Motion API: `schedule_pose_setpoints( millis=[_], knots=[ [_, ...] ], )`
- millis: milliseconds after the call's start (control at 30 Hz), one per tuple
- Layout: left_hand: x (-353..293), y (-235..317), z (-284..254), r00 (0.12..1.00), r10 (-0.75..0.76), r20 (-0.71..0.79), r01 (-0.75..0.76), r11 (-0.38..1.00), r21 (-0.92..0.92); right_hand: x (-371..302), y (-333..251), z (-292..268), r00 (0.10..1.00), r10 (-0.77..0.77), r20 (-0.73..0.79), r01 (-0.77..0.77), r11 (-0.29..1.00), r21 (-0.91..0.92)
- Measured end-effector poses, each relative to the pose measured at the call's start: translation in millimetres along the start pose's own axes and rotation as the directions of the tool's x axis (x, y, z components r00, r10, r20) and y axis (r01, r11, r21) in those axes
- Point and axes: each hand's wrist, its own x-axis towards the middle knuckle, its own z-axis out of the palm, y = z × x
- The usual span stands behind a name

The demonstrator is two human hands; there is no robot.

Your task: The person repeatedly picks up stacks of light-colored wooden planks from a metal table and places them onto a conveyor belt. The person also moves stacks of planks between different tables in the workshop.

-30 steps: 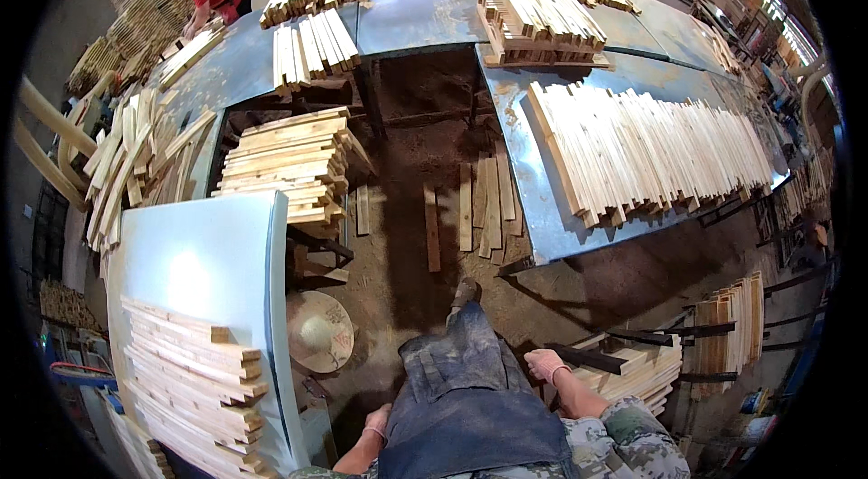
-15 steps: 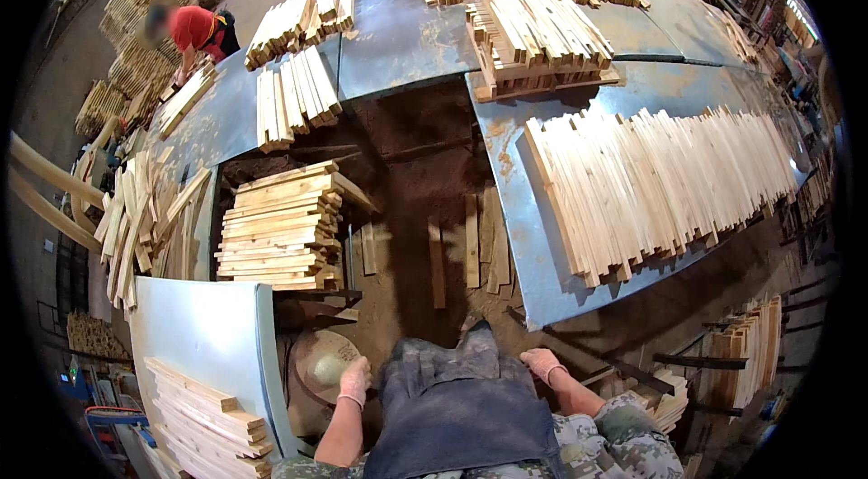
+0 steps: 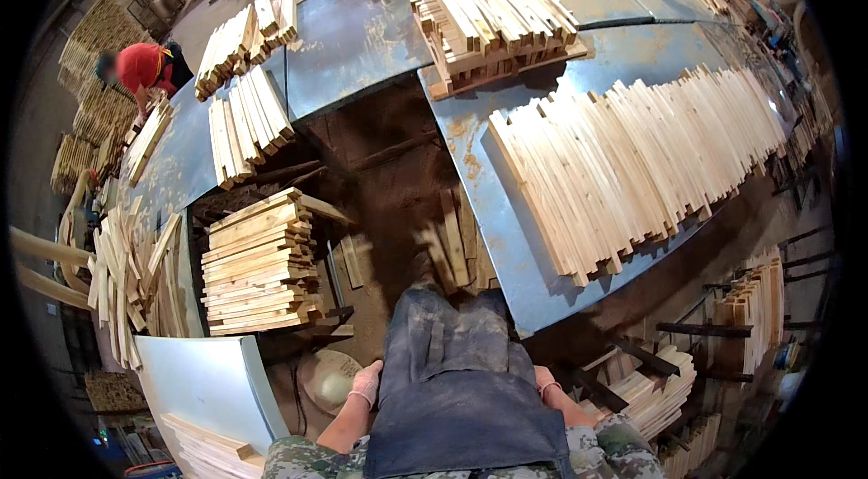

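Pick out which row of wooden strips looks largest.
The broad row on the near right blue table; no other row covers as much of the picture.

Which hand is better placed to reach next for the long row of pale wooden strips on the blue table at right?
Probably the right hand: beside the dark blue apron, it's nearer the pale wooden strips. The left hand is on the apron's other side.

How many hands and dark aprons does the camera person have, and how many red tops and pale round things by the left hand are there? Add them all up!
Hands: 2, left hand and right hand
Dark apron: 1
Red top: 1
Pale round thing by the left hand: 1
Total: 5
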Motion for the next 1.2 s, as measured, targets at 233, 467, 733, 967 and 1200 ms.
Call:
schedule_pose_setpoints(
  millis=[233, 467, 733, 967, 1200],
  knots=[
    [2, 51, -12, 0.996, -0.074, 0.050, 0.081, 0.986, -0.143, -5, -57, -12, 0.999, -0.035, 0.000, 0.035, 0.999, 0.038],
    [68, 165, -25, 0.983, 0.181, 0.016, -0.179, 0.944, 0.276, -8, -156, -74, 0.932, 0.346, 0.109, -0.363, 0.877, 0.315],
    [194, 255, 42, 0.941, 0.122, 0.316, -0.224, 0.925, 0.308, 117, -237, -109, 0.816, 0.572, -0.084, -0.409, 0.674, 0.615],
    [310, 246, 96, 0.953, 0.037, 0.300, -0.159, 0.905, 0.393, 294, -269, -121, 0.845, 0.534, 0.033, -0.444, 0.665, 0.600],
    [400, 190, 153, 0.943, -0.151, 0.295, 0.019, 0.913, 0.408, 455, -217, -85, 0.803, 0.585, 0.109, -0.573, 0.710, 0.409]
  ],
)
